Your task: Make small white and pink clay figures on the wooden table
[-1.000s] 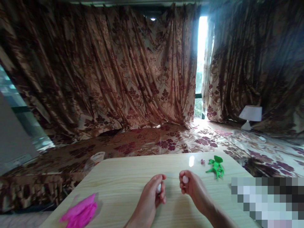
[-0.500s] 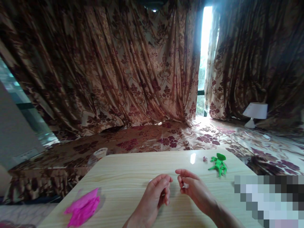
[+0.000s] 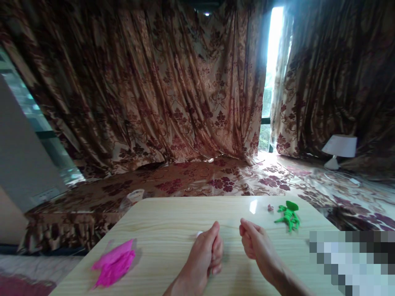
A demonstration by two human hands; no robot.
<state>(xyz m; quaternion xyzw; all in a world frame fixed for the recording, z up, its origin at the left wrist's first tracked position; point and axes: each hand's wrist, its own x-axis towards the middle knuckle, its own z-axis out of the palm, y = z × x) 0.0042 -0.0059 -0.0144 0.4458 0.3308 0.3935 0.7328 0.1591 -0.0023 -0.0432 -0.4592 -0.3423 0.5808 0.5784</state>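
Observation:
Both of my hands are raised just over the pale wooden table [image 3: 160, 246], a small gap between them. My left hand [image 3: 207, 255] is curled closed, and a bit of something small and white shows at its fingertips. My right hand [image 3: 256, 246] is also closed in a pinch; what it holds is hidden. A green toy figure [image 3: 288, 216] lies on the table to the right of my right hand, with a tiny dark red bit [image 3: 270, 208] beside it. A crumpled pink sheet [image 3: 115, 263] lies at the table's left.
Patterned brown curtains hang behind a fabric-covered platform. A white lamp [image 3: 338, 149] stands at the far right. A clear plastic cup [image 3: 133, 197] lies beyond the table's far left corner. A blurred patch covers the lower right corner.
My hands drew closer, then parted slightly. The white pieces seen in both hands a second ago are now mostly hidden inside the closed fingers. The view has shifted a little.

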